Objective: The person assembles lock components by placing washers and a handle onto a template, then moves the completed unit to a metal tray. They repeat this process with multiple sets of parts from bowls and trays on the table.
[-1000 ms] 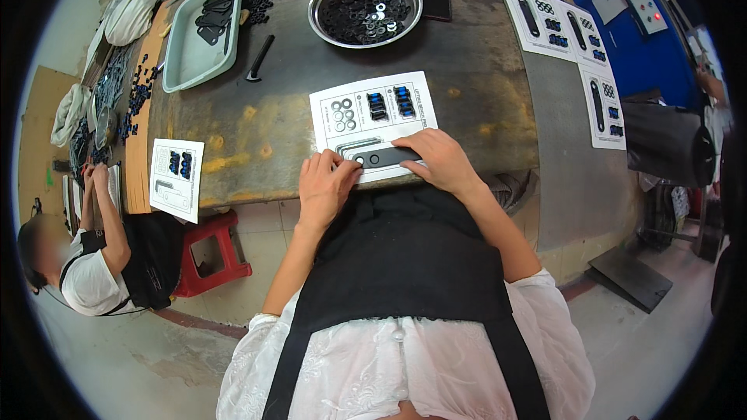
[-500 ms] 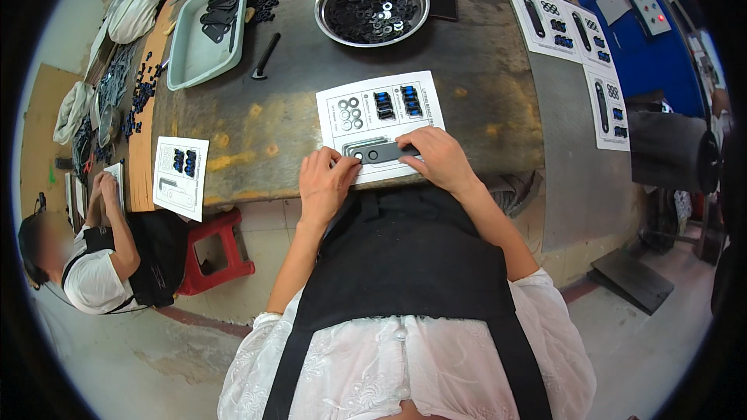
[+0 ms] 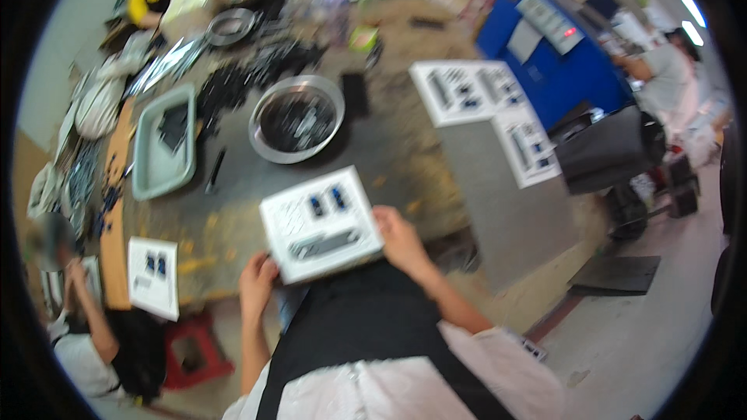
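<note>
A white printed card (image 3: 354, 214) lies at the table's near edge, in front of my apron. My left hand (image 3: 258, 274) has its fingers curled at the card's lower left edge. At the card's right edge, my right hand (image 3: 398, 235) grips the border, thumb near the top face. A dark grey flat bar with holes (image 3: 325, 244) rests along the lower part of the card. Two black-and-blue clusters of small parts (image 3: 327, 201) sit above it. Motion blur hides whether the ring-shaped washers are on the card's pale left area.
A steel bowl of washers (image 3: 336, 128), a light green tray (image 3: 140, 175) with black plates and a dark hammer-like tool (image 3: 215, 171) lie beyond. Another card (image 3: 144, 295) is at left; several laid-out cards (image 3: 428, 113) at right. A co-worker (image 3: 89, 342) sits left by a red stool (image 3: 194, 350).
My hands have left the grey bar and moved apart to the card's left and right edges. The head view has swung, showing more of the far table and people there.
</note>
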A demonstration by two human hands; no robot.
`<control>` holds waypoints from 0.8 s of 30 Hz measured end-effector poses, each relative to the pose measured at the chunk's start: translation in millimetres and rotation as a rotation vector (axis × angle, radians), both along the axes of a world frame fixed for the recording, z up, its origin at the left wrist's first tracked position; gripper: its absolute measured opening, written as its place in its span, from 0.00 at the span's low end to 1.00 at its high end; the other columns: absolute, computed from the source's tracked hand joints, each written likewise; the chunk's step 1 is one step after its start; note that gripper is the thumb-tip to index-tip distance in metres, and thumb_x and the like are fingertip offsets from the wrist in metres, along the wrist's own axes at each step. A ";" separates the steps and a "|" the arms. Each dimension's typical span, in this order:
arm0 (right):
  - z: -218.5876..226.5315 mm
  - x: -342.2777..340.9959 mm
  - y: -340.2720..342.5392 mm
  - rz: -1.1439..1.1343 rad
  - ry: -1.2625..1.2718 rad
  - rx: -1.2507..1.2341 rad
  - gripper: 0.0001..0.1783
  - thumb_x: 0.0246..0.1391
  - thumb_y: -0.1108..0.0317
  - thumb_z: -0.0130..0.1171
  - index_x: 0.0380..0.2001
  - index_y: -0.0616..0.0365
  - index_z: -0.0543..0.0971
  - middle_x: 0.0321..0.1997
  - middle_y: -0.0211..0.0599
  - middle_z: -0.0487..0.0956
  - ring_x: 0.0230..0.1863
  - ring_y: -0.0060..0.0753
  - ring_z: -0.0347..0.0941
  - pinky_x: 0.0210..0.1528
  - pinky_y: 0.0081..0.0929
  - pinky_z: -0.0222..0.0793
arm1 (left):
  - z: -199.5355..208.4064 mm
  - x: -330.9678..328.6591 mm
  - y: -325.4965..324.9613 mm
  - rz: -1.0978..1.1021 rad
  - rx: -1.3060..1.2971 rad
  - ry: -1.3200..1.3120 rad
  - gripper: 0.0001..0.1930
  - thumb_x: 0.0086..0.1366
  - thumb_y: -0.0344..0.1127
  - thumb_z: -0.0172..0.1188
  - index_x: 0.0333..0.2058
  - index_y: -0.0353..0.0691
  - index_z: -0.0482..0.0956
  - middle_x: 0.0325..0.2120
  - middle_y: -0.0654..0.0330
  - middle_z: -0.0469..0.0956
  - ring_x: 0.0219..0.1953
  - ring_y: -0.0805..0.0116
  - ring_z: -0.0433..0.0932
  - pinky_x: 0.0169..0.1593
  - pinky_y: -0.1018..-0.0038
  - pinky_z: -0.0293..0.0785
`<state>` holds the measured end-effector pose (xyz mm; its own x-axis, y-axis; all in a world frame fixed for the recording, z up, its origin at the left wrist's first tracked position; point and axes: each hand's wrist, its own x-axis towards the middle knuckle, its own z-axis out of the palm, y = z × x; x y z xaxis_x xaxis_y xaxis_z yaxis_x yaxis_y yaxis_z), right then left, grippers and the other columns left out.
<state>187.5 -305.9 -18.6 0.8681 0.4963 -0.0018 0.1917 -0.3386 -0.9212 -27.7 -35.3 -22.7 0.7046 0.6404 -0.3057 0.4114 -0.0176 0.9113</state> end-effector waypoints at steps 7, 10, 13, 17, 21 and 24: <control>0.0 25.1 -14.0 -0.018 0.210 0.057 0.22 0.60 0.79 0.55 0.58 0.66 0.72 0.53 0.46 0.81 0.54 0.32 0.78 0.58 0.29 0.73 | -16.9 26.0 -0.7 -0.011 -0.144 -0.046 0.16 0.68 0.25 0.52 0.52 0.24 0.73 0.35 0.51 0.82 0.33 0.68 0.82 0.38 0.75 0.80; -13.0 33.9 -35.6 -0.060 0.194 0.076 0.26 0.54 0.83 0.55 0.59 0.67 0.73 0.52 0.45 0.82 0.50 0.31 0.79 0.55 0.27 0.74 | -23.4 48.4 -13.3 -0.085 -0.138 -0.076 0.17 0.68 0.26 0.54 0.53 0.23 0.73 0.36 0.49 0.82 0.33 0.67 0.82 0.38 0.74 0.80; -4.4 34.9 -64.8 -0.130 0.243 0.099 0.28 0.53 0.84 0.55 0.60 0.67 0.73 0.51 0.43 0.82 0.48 0.28 0.79 0.53 0.25 0.75 | -22.0 74.9 -29.6 -0.158 -0.123 -0.084 0.17 0.67 0.27 0.56 0.52 0.23 0.74 0.38 0.49 0.82 0.36 0.66 0.83 0.39 0.74 0.81; 3.1 26.3 -114.5 -0.267 0.237 0.089 0.29 0.53 0.85 0.55 0.60 0.66 0.73 0.52 0.42 0.82 0.49 0.28 0.78 0.53 0.26 0.75 | -12.0 118.6 -55.4 -0.311 -0.077 -0.059 0.17 0.67 0.28 0.57 0.53 0.25 0.75 0.37 0.50 0.83 0.36 0.68 0.83 0.41 0.75 0.80; 4.4 5.3 -168.2 -0.491 0.224 0.181 0.28 0.52 0.87 0.56 0.58 0.65 0.74 0.49 0.44 0.82 0.47 0.32 0.80 0.51 0.29 0.77 | -31.8 172.6 -89.3 -0.518 -0.045 -0.077 0.19 0.67 0.31 0.58 0.53 0.25 0.75 0.37 0.52 0.84 0.36 0.68 0.83 0.42 0.73 0.80; -14.5 -11.6 -211.9 -0.641 0.146 0.152 0.26 0.52 0.88 0.56 0.56 0.64 0.75 0.49 0.42 0.82 0.46 0.30 0.80 0.49 0.28 0.77 | -24.5 210.3 -126.0 -0.680 0.026 -0.076 0.19 0.67 0.33 0.58 0.53 0.26 0.76 0.35 0.53 0.84 0.36 0.68 0.83 0.43 0.73 0.78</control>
<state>175.8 -517.8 -33.1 0.9872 -0.1124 -0.1127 -0.1343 -0.2083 -0.9688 182.6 -161.3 -47.2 0.9717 0.0548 -0.2296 0.2358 -0.2720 0.9330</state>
